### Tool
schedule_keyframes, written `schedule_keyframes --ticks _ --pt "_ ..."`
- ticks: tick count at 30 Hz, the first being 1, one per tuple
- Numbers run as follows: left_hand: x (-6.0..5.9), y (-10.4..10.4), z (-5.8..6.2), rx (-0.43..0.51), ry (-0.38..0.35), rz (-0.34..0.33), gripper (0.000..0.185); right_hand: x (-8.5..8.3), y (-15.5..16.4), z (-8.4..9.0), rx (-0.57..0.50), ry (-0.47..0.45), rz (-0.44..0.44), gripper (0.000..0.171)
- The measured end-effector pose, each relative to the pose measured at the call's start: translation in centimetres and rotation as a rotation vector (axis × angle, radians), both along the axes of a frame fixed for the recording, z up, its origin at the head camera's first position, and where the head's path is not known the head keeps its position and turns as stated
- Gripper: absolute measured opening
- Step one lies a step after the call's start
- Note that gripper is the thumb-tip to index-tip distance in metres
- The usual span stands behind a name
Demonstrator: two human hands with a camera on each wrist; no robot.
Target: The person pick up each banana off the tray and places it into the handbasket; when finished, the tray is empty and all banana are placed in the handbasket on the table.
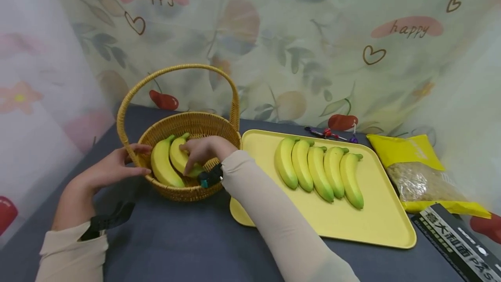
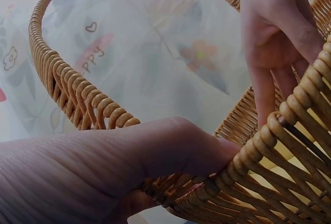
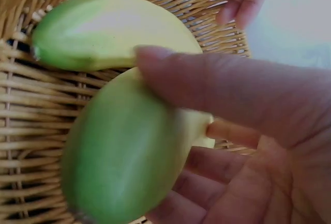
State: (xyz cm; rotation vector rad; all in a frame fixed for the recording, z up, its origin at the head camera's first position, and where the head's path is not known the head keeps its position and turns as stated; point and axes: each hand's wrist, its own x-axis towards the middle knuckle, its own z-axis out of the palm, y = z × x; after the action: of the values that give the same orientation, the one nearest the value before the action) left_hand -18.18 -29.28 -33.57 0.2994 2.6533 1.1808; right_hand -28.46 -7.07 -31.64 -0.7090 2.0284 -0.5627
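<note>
Right hand [image 1: 203,151] is inside the wicker basket [image 1: 188,193], fingers and thumb curled round one banana [image 3: 129,151]. From the head view I read this as the right-hand banana [image 1: 181,156] of the two lying in the basket; the other banana [image 1: 162,164] lies just to its left, touching or nearly so. Wrist view confirms the grip: thumb over the top, fingers under the fruit, second banana [image 3: 108,32] beyond it against the weave.

Left hand [image 1: 113,166] holds the basket's left rim, thumb on the outside, fingers over the edge. Left wrist view shows the rim [image 2: 289,131] under that hand and the right hand [image 2: 279,32] across the opening.

Key relation: held banana's long axis runs near-to-far, stem end pointing far, slightly tilted right. It lies directly under the right hand, which is the nearer hand; the left stays at the rim, apart from the fruit. The basket handle [image 1: 176,69] arches overhead, left to right.

Right of the basket, touching or just beside it: yellow tray [image 1: 383,229] with five bananas [image 1: 318,171] in a row, axes near-to-far. Farther right, a yellow packet [image 1: 415,160] and a dark box [image 1: 458,240] on the dark tabletop [image 1: 176,238].
</note>
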Motion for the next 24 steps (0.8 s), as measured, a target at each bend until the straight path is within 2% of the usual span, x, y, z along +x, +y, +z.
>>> schedule_keyframes --ticks 3,9,21,24 --pt "0.0 0.0 0.0 -0.001 0.005 -0.002 0.063 0.0 0.0 -0.5 -0.010 -0.033 -0.039 0.088" --pt "0.0 -0.1 0.0 -0.003 0.007 0.003 0.064 0.0 -0.2 -1.2 -0.096 -0.143 -0.121 0.082" --pt "0.0 -0.1 0.0 -0.002 0.006 -0.001 0.064 0.0 0.2 -1.5 -0.159 -0.079 -0.166 0.066" --pt "0.0 -0.1 0.1 -0.009 0.008 -0.001 0.064 -0.1 0.2 -1.5 -0.161 -0.065 -0.158 0.045"
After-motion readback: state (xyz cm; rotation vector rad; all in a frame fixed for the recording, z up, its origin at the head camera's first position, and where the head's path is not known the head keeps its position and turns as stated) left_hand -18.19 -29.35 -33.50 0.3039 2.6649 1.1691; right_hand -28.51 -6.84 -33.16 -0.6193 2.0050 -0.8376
